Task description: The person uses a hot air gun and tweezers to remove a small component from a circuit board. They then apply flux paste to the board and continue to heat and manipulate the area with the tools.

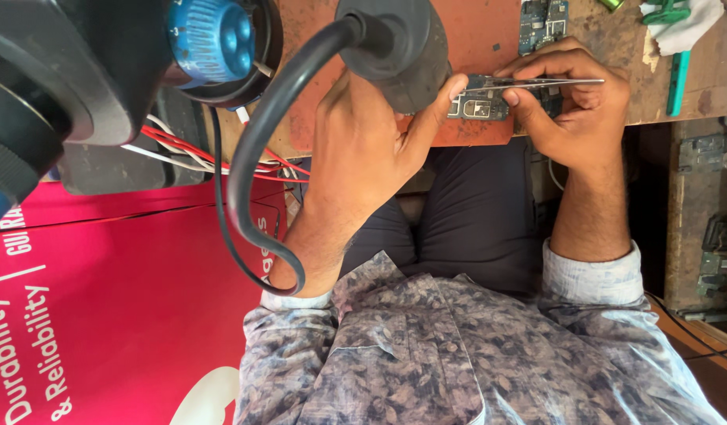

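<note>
Steel tweezers (536,82), pinched in the right hand (576,110), should steady the circuit board (481,106) while the left hand's (363,149) fingers grip the black hot-air handle (403,47) square above it.

red sign (119,315) | lower left, beside sleeve | flat, white lettering

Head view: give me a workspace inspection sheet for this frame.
Surface: worn wooden bench with a reddish mat.
Job's things: circuit board on the mat edge; black handheld tool; metal tweezers.
Clutter: second board, green tools, white cloth.
Hands: left hand grips the black tool; right hand pinches the tweezers over the board.
Cables: black cord; red and white wires.
Surroundings: blue-knobbed device, red printed box.
</note>
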